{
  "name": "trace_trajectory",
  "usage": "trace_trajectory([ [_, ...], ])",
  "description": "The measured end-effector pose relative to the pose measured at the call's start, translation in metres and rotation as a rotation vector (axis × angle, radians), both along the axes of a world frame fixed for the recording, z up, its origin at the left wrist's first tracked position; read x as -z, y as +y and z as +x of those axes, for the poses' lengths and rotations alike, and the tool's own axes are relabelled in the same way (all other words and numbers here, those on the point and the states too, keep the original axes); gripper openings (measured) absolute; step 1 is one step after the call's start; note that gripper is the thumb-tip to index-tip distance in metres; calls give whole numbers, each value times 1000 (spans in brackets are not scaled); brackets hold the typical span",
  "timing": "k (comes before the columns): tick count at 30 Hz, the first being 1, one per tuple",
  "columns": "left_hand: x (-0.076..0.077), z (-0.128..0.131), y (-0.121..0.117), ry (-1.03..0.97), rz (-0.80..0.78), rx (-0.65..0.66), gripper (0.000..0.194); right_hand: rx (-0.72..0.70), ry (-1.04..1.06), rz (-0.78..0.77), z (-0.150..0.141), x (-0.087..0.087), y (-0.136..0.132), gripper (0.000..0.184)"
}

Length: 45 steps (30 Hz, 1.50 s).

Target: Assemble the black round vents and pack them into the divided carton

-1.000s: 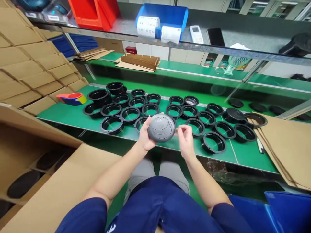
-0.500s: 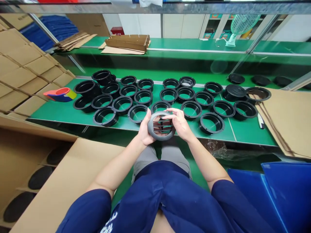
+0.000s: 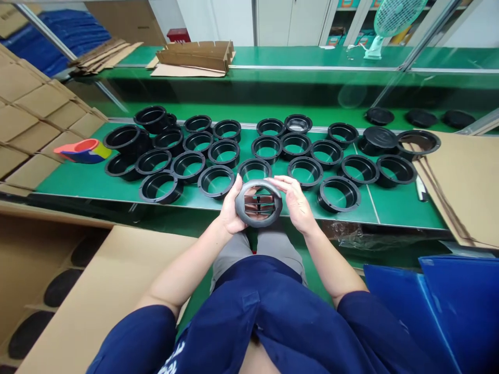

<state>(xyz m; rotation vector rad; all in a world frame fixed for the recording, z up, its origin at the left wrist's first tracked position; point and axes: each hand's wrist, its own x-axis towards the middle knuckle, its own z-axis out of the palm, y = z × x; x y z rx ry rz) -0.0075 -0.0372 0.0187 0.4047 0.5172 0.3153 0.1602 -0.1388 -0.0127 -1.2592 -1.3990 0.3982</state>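
Note:
A round grey air vent [image 3: 242, 214] with thin dark slats across its middle is held in front of my body, just over the table's near edge. My left hand [image 3: 232, 210] grips its left side, thumb along the rim and the other fingers behind, partly hidden. At the upper right of the rim, my right hand [image 3: 297, 205] rests with fingers stretched out against it, not wrapped around. Beyond my hands, several black flanged rings [image 3: 305, 172] stand in loose rows on the green table [image 3: 273, 203]. One of them lies directly behind the vent, partly covered by it.
Cardboard boxes [image 3: 29, 122] are stacked at the left, beside a red, blue and yellow tape dispenser [image 3: 82, 150]. An open carton [image 3: 128, 291] stands at lower left. Cardboard sheets [image 3: 463, 182] lie at the table's right end. Blue plastic sheets [image 3: 460, 306] are at lower right.
My right fingers have moved off the vent's slats to its upper right rim and straightened. My left hand still grips the vent. The camera view has shifted slightly.

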Motion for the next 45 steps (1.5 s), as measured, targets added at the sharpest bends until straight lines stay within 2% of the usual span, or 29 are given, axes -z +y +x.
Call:
trace_trajectory([
  [3, -6, 11, -3, 59, 39, -74, 73, 12, -361, 13, 1, 6, -8, 75],
  [6, -7, 29, -8, 129, 58, -91, 65, 5, -725, -77, 9, 6, -21, 76],
  [10, -5, 63, -25, 160, 4, 76, 62, 103, -775, -204, 20, -5, -43, 116],
  [13, -3, 84, -41, 88, -1, 173, 66, 126, -732, -237, 36, -10, -60, 113],
  [15, 2, 92, -45, 20, 30, 263, 74, 263, -698, -259, 57, -10, -67, 104],
  [17, 12, 96, -45, 1, 119, 330, 74, 506, -690, -324, 82, -7, -70, 98],
  [19, 23, 96, -41, 55, 234, 325, 67, 700, -728, -438, 103, -3, -69, 94],
  [20, 29, 95, -38, 94, 275, 306, 62, 732, -761, -496, 111, 0, -68, 93],
  [24, 42, 84, -30, 200, 275, 269, 51, 662, -863, -608, 116, 3, -69, 95],
  [29, 44, 72, -26, 267, 279, 252, 42, 604, -903, -680, 108, -4, -66, 99],
  [33, 47, 67, -26, 270, 280, 247, 39, 636, -909, -775, 114, 1, -57, 98],
  [36, 50, 65, -25, 264, 287, 248, 38, 586, -950, -823, 116, 3, -57, 93],
  [39, 53, 63, -23, 268, 305, 259, 40, 502, -974, -746, 118, -15, -67, 83],
  [42, 54, 64, -23, 273, 339, 266, 39, 627, -920, -512, 120, -36, -72, 74],
  [44, 53, 65, -24, 279, 362, 250, 37, 668, -884, -471, 119, -38, -65, 71],
  [45, 52, 67, -26, 284, 371, 240, 37, 619, -883, -511, 118, -33, -58, 69],
])
